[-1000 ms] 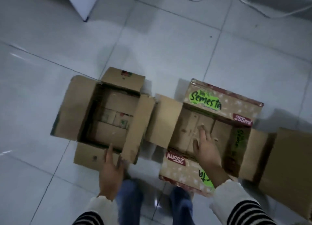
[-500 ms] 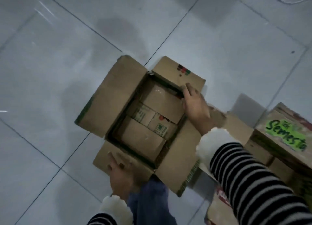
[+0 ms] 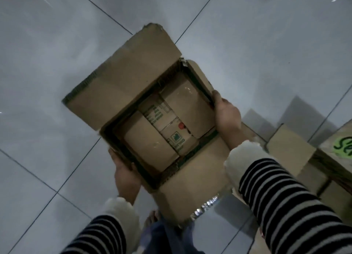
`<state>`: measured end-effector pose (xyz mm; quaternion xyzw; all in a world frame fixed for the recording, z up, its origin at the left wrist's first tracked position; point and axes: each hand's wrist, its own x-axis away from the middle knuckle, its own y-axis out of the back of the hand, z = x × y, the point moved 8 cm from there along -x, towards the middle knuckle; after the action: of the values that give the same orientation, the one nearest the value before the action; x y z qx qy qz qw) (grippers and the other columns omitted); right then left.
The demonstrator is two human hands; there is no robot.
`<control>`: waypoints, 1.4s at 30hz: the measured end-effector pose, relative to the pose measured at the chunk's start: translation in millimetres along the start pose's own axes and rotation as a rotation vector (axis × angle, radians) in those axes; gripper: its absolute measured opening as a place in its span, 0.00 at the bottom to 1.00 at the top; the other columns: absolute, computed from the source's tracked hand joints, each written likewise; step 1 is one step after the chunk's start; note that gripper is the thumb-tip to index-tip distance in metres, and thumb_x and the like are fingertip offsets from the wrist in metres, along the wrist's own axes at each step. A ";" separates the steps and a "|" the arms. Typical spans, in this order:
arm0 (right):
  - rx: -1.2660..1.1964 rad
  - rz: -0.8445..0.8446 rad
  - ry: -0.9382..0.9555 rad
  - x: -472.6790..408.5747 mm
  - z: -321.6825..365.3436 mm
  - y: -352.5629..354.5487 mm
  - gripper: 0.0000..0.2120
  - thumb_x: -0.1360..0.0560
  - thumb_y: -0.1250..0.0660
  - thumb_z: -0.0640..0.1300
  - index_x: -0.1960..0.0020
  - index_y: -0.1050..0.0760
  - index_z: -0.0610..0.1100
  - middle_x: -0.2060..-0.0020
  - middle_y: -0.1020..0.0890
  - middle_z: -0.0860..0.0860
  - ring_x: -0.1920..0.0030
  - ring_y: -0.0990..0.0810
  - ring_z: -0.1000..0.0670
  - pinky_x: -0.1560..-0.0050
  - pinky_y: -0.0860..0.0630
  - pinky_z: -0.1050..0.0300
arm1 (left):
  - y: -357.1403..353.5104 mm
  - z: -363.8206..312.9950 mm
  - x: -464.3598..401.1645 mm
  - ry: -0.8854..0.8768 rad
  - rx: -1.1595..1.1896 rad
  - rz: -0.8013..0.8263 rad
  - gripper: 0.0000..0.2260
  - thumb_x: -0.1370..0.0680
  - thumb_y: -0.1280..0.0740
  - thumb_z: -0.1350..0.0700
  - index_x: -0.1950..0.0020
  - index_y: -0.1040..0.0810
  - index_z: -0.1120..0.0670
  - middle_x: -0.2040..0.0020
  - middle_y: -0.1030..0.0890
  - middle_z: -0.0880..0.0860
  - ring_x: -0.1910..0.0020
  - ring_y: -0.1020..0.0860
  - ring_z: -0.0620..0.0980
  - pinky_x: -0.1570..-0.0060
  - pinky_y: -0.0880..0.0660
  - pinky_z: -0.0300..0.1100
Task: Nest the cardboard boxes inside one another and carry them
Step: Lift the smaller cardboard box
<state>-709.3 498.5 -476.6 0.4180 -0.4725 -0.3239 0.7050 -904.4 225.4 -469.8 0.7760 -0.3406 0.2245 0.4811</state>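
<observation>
A plain brown cardboard box (image 3: 131, 78) with its top flaps spread open is held above the tiled floor, tilted diagonally in the middle of the head view. My left hand (image 3: 124, 174) grips its near-left rim. My right hand (image 3: 226, 116) grips the far-right rim, thumb on the edge. Inside, the folded bottom flaps carry green print. A second printed box (image 3: 341, 149) with a green "Se..." label sits at the right edge, its open brown flap (image 3: 291, 149) toward me.
Grey floor tiles (image 3: 57, 53) with dark grout lines spread all around. My legs in blue trousers (image 3: 167, 238) and a foot show below the held box. More cardboard lies at the lower right, partly hidden by my striped sleeve.
My right hand left the printed box and took the plain box's far rim. Both hands have lifted the plain box off the floor and turned it; the view swung left.
</observation>
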 end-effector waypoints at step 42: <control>-0.578 -0.095 -0.618 296.5 -90.9 93.9 0.16 0.23 0.40 0.42 0.36 0.34 0.43 0.39 0.26 0.43 0.48 0.23 0.42 0.51 0.24 0.51 | -54.5 -200.3 154.5 -0.835 -0.802 0.581 0.24 0.23 0.40 0.61 0.27 0.40 0.55 0.27 0.35 0.59 0.30 0.35 0.58 0.33 0.36 0.50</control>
<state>-516.5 313.1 -293.8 0.1076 -0.5316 -0.5852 0.6028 -764.9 373.9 -310.4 0.4343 -0.7526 -0.1198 0.4802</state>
